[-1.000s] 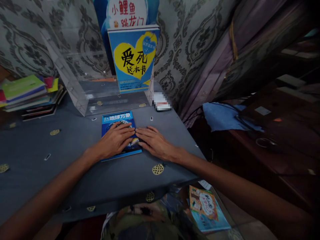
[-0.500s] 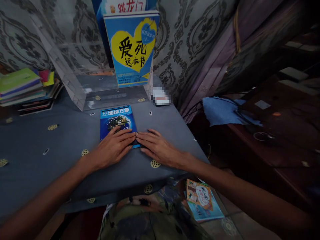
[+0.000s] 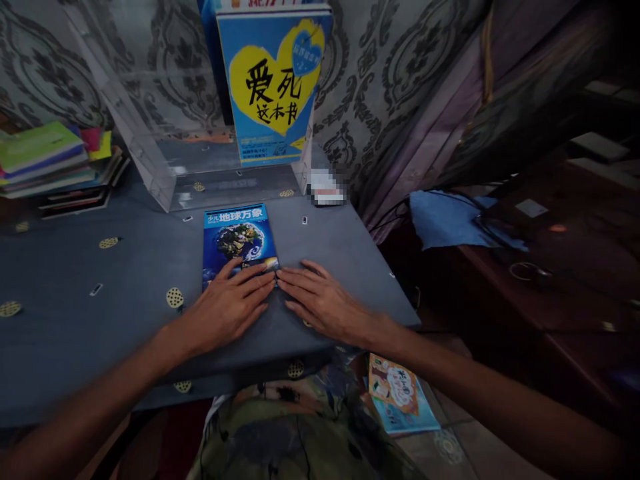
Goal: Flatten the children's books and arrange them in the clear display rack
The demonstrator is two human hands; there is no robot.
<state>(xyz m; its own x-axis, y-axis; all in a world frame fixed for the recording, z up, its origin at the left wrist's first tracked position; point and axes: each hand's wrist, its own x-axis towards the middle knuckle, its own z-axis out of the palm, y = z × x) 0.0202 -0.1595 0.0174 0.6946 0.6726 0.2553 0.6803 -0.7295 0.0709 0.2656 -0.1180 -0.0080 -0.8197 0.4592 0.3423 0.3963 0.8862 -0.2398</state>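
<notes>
A blue book with a globe on its cover (image 3: 239, 237) lies flat on the grey tablecloth (image 3: 100, 313). My left hand (image 3: 227, 308) rests palm down with fingers spread, its fingertips on the book's near edge. Beside it my right hand (image 3: 323, 303) lies flat on the cloth, fingertips touching the book's near right corner. Neither hand grips anything. Behind the book a clear acrylic stand (image 3: 165, 167) holds an upright blue book with a yellow heart (image 3: 273, 87).
A stack of coloured books (image 3: 55, 167) sits at the far left of the table. The table's right edge drops to a dark wooden bench with a blue cloth (image 3: 450, 220). An orange and blue picture book (image 3: 400, 393) lies on the floor.
Both hands have slid toward me across the book, uncovering most of its cover. The book itself has stayed where it was.
</notes>
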